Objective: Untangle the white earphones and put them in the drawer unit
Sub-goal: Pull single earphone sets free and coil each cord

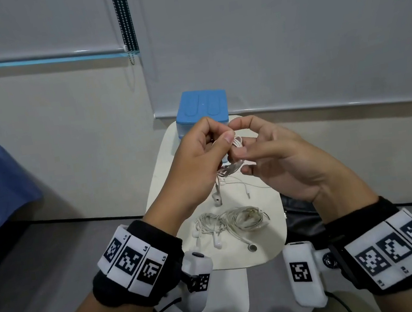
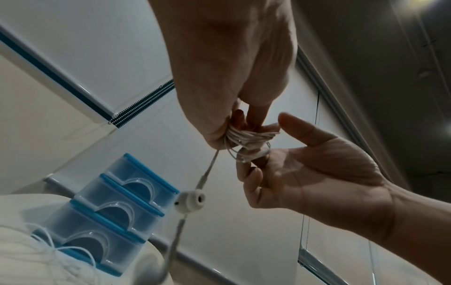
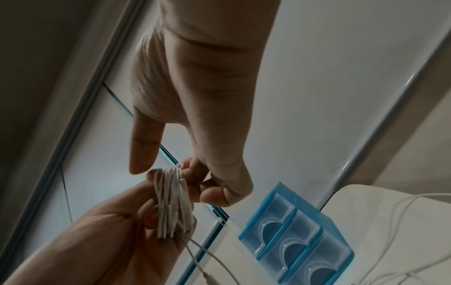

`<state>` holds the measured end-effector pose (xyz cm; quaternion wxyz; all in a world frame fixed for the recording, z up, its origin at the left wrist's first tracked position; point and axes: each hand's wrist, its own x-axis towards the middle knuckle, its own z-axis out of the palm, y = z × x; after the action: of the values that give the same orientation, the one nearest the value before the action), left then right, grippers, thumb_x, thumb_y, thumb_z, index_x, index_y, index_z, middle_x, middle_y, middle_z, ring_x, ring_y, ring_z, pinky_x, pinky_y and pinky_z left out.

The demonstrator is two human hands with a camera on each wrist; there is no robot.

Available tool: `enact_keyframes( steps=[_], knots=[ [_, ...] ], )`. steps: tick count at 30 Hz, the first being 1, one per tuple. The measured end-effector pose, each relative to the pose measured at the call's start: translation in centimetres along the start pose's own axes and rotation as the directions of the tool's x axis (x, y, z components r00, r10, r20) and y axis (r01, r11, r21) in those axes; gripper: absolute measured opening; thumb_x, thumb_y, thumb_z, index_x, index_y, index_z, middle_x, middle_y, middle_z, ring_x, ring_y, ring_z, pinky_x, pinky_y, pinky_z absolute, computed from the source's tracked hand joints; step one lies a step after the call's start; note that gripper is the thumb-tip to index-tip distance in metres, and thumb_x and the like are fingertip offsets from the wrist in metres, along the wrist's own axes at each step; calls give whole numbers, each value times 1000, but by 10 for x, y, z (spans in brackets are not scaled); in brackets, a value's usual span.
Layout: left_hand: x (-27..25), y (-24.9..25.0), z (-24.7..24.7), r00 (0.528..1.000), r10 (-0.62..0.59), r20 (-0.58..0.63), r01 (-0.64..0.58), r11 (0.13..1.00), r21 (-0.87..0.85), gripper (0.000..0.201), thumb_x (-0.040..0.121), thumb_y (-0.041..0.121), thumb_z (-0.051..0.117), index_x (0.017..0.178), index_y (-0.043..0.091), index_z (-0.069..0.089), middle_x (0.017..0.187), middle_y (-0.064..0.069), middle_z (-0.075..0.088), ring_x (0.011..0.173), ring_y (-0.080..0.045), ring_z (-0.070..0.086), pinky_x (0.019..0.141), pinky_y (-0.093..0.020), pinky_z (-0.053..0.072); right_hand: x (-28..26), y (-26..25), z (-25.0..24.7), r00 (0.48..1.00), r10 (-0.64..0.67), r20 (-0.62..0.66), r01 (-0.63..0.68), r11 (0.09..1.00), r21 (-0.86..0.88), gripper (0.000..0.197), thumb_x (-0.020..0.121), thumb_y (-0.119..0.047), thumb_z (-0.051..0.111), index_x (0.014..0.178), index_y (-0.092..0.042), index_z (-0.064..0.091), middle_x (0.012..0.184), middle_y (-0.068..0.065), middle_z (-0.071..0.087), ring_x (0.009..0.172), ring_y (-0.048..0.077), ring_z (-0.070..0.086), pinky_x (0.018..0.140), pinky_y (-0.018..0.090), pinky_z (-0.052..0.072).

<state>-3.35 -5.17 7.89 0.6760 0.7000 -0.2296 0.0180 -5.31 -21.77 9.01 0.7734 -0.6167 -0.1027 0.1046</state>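
Left hand (image 1: 194, 154): fingers curled, gripped the coiled white earphones (image 1: 235, 143) above the table (image 1: 275, 241).
Right hand (image 1: 276, 156): fingers bent — pinched the same coil.
Drawer unit (image 1: 202, 108): behind the hands — drawers closed.

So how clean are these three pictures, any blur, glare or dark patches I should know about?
Head view: evenly lit and sharp, edges bowed by the wide lens. Left wrist view: lamp glare in the top right corner, the dangling earbud in focus, the cable below it smeared. Right wrist view: dim, left side in shadow, the coiled earphones sharp, the right hand soft.
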Motion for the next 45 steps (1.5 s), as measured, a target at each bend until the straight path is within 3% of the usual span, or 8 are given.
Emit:
enact_keyframes(
  steps=[5,10,15,22,31,37,42,45],
  knots=[
    [0,-3,-2,1000,6,8,-6,1000,23,12,106,9,54,95,8,57,68,9,65,58,-1,56,58,-13,43,0,2,4,1000,-27,8,28,1000,-7,61,78,9,70,129,-14,46,81,3,66,68,11,59,67,27,38],
    [3,-7,-5,998,27,-54,-21,994,104,10,106,13,55,97,10,58,72,3,66,62,-3,58,60,-11,41,5,4,11,977,-166,-132,111,931,-349,63,86,12,71,134,-23,48,83,21,61,77,20,61,73,25,51],
    [7,-13,-13,992,49,-115,-21,972,233,10,103,14,59,94,12,61,70,23,59,65,2,51,64,-13,39,10,8,15,951,-239,-194,70,783,-619,50,88,-1,74,126,-29,58,81,8,76,75,22,72,78,51,60],
    [10,-16,-19,988,62,-141,-15,949,314,9,102,17,60,95,13,63,77,15,59,69,1,51,64,-13,39,8,2,17,949,-238,-206,22,702,-712,35,89,1,68,115,-22,63,73,3,76,71,25,75,68,62,58],
    [12,-13,-18,992,52,-114,-24,970,240,10,103,17,60,95,13,63,80,12,61,73,-4,54,71,-21,44,6,4,16,986,-104,-133,7,812,-584,40,86,-16,80,120,-26,61,81,5,77,69,12,68,60,19,47],
    [14,-12,-18,991,57,-121,-28,972,231,11,103,15,59,92,14,61,72,19,58,61,2,50,62,-15,38,10,13,22,953,-220,-209,54,800,-598,42,83,-4,75,115,-28,60,74,8,74,72,27,67,76,42,56],
    [14,-13,-24,990,50,-133,-13,965,262,10,104,16,59,95,17,63,78,13,57,57,3,48,59,-15,37,3,7,19,961,-193,-199,39,804,-593,36,83,2,63,111,-20,59,70,11,66,52,12,48,51,24,39],
    [13,-14,-28,993,-9,-114,40,960,277,9,104,19,59,102,19,68,79,9,56,56,2,47,59,-17,37,-4,-7,5,955,-253,-153,63,679,-732,28,81,2,65,101,-18,67,65,-1,61,49,8,45,51,23,39]
  ],
)
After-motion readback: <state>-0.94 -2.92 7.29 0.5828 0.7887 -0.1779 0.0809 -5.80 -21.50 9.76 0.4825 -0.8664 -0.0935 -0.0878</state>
